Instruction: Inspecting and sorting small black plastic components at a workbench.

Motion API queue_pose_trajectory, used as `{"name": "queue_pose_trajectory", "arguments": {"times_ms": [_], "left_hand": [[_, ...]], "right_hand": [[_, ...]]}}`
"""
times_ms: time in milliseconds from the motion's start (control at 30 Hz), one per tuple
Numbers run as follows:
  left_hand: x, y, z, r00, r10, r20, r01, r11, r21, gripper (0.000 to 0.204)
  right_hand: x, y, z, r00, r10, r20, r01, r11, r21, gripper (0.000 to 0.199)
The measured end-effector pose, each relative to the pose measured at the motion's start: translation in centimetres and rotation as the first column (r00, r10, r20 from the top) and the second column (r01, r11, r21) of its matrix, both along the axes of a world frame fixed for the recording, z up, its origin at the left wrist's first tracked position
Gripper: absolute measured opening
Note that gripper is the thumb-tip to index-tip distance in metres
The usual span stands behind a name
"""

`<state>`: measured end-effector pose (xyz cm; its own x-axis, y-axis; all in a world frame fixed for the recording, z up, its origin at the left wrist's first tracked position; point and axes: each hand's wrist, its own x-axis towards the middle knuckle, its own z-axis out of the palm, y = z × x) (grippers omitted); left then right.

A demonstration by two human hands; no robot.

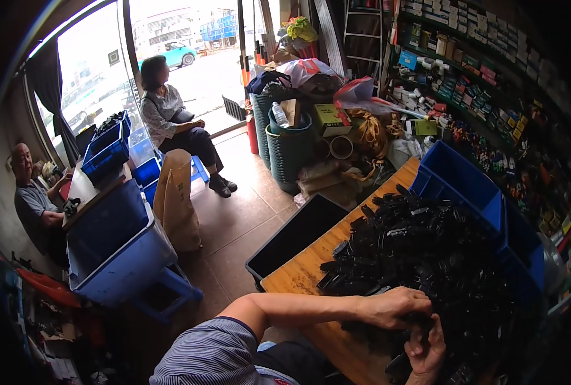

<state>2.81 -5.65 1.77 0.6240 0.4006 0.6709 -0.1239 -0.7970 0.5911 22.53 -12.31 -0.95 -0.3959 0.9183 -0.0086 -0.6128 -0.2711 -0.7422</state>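
A large heap of small black plastic pieces covers most of the wooden table before me. My left hand reaches in over the table's near side, its fingers curled down around a small dark piece, mostly hidden. Just below it, my right hand is turned up with bent fingers meeting the left fingertips at that same piece. Both hands are closed, right over the heap's near edge. The piece's exact kind cannot be made out against the dark heap.
Blue bins border the heap's far right side. A black crate stands left of the table. Farther left are a big blue tub on a stool and a brown sack. One person sits by the doorway, another at far left.
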Motion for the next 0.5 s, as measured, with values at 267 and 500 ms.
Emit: {"name": "queue_pose_trajectory", "arguments": {"times_ms": [267,500], "left_hand": [[1.0,-0.5,-0.9,0.959,-0.229,0.168,0.275,0.609,-0.744,0.038],[1.6,-1.3,-0.7,0.991,-0.133,0.029,0.125,0.803,-0.583,0.036]], "right_hand": [[-3.2,-0.5,2.8,0.807,-0.491,0.328,0.31,0.826,0.472,0.044],[-3.1,-0.9,2.8,0.531,-0.705,0.47,0.373,0.693,0.617,0.036]]}}
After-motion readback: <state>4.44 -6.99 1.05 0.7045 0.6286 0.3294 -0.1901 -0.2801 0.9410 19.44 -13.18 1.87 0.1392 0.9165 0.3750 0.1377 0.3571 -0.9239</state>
